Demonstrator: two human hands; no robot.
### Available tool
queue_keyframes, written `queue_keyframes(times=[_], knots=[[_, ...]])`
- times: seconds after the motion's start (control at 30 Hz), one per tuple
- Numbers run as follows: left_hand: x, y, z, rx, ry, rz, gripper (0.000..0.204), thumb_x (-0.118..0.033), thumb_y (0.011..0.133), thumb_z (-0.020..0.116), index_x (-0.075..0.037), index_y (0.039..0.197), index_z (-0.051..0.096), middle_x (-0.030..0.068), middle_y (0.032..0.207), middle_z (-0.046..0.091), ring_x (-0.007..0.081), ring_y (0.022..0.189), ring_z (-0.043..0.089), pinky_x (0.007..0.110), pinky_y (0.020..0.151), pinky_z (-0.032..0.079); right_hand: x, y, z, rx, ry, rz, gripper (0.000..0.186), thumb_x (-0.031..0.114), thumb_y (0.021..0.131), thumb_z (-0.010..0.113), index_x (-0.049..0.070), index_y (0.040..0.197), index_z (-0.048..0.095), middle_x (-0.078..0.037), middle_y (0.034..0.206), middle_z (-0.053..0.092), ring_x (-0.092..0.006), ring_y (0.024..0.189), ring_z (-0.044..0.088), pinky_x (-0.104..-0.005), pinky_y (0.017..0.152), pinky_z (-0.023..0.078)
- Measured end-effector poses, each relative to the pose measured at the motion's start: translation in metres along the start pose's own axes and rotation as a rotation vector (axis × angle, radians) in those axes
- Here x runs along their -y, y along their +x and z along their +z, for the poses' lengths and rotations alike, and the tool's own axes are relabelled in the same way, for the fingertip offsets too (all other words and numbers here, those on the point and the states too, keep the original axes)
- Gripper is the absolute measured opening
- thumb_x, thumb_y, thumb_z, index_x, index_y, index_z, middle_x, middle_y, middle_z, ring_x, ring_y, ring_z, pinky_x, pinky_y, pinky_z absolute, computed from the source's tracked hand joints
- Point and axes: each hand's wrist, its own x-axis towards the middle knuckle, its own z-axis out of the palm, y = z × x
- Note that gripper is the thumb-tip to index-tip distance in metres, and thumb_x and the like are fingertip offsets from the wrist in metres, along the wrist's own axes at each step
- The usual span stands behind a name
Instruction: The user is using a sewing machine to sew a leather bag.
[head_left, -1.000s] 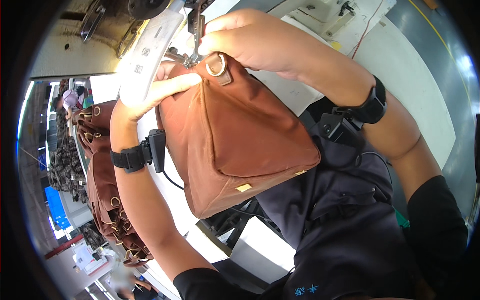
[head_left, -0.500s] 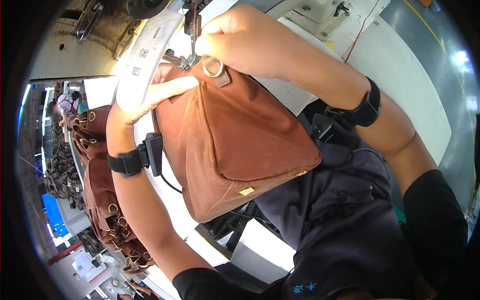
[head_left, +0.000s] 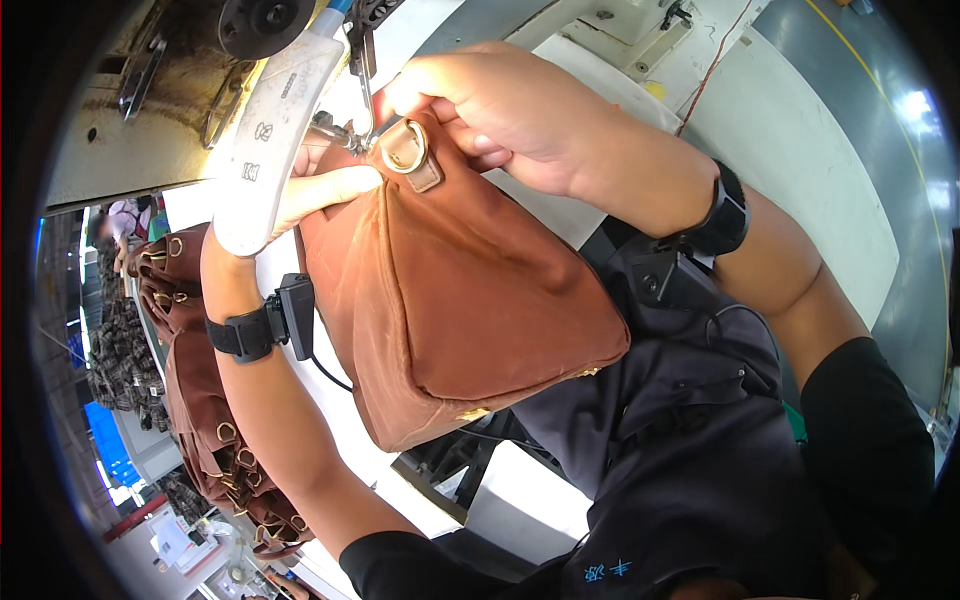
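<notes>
A brown bag (head_left: 490,290) with gold feet and a piped seam rests tilted beneath a sewing machine's presser foot area (head_left: 350,135). Its top corner carries a leather tab with a metal D-ring (head_left: 405,150). My left hand (head_left: 310,195) grips the bag left of that ring, thumb lying on top, partly behind a white machine lever (head_left: 265,140). My right hand (head_left: 485,120) is curled on the bag's corner just right of the ring, fingertips close to the needle bar (head_left: 365,75); what lies under those fingertips is partly hidden.
More brown bags (head_left: 190,370) with gold hardware are piled at left, beside bundles of dark patterned material (head_left: 125,350) and blue bins (head_left: 110,440). The machine body (head_left: 140,120) overhangs the upper left; its white table (head_left: 810,170) extends right. A co-worker (head_left: 125,225) appears at far left.
The bag, both hands and surroundings appear shifted slightly left in the view. My right hand's lower fingers now show curled against the bag beside the D-ring tab, where earlier they were hidden.
</notes>
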Motion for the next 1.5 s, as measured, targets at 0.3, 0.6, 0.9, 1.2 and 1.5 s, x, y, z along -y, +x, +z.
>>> queue_keyframes(times=[0.3,0.6,0.9,1.2,1.5], knots=[[-0.011,0.002,-0.004,0.319,-0.331,-0.356,0.029,-0.033,0.096,0.080,-0.004,0.099,0.077,-0.0057,0.090,0.070,0.0028,0.080,0.058,0.021,0.075,0.045,0.003,-0.002,-0.016,-0.041,-0.669,-0.449,0.030,0.033,0.088,0.068,0.005,0.077,0.068,-0.004,0.062,0.064,-0.0167,0.053,0.057,-0.0400,0.055,0.046],[-0.045,-0.013,0.006,0.130,-0.491,-0.362,0.034,-0.034,0.097,0.080,-0.005,0.081,0.072,-0.0078,0.077,0.058,0.0036,0.075,0.050,0.024,0.067,0.039,0.043,0.025,-0.022,0.164,-1.428,-0.651,0.041,0.039,0.091,0.071,-0.002,0.083,0.071,-0.027,0.078,0.070,-0.0486,0.073,0.069,-0.0528,0.067,0.055],[-0.032,-0.009,0.001,0.055,-0.104,-0.083,0.028,-0.030,0.094,0.082,-0.004,0.090,0.075,-0.0049,0.079,0.062,0.0047,0.073,0.053,0.024,0.065,0.042,0.038,0.040,-0.020,0.247,-1.348,-0.717,0.038,0.042,0.094,0.067,0.005,0.097,0.074,-0.024,0.088,0.074,-0.0429,0.081,0.073,-0.0499,0.072,0.058],[-0.048,-0.011,-0.001,0.129,-0.325,-0.335,0.023,-0.021,0.095,0.082,-0.002,0.085,0.074,-0.0047,0.073,0.061,0.0054,0.069,0.053,0.025,0.061,0.042,0.042,0.038,-0.024,0.266,-1.364,-0.679,0.035,0.040,0.093,0.068,0.008,0.105,0.074,-0.021,0.092,0.076,-0.0416,0.082,0.073,-0.0494,0.074,0.058],[-0.014,-0.017,0.009,0.043,-0.017,0.011,0.033,-0.037,0.101,0.075,-0.011,0.082,0.069,-0.0121,0.080,0.056,0.0011,0.076,0.045,0.022,0.069,0.037,0.048,0.052,-0.023,0.269,-1.408,-0.502,0.034,0.039,0.082,0.075,0.006,0.089,0.074,-0.017,0.076,0.070,-0.0341,0.069,0.066,-0.0467,0.066,0.053]])
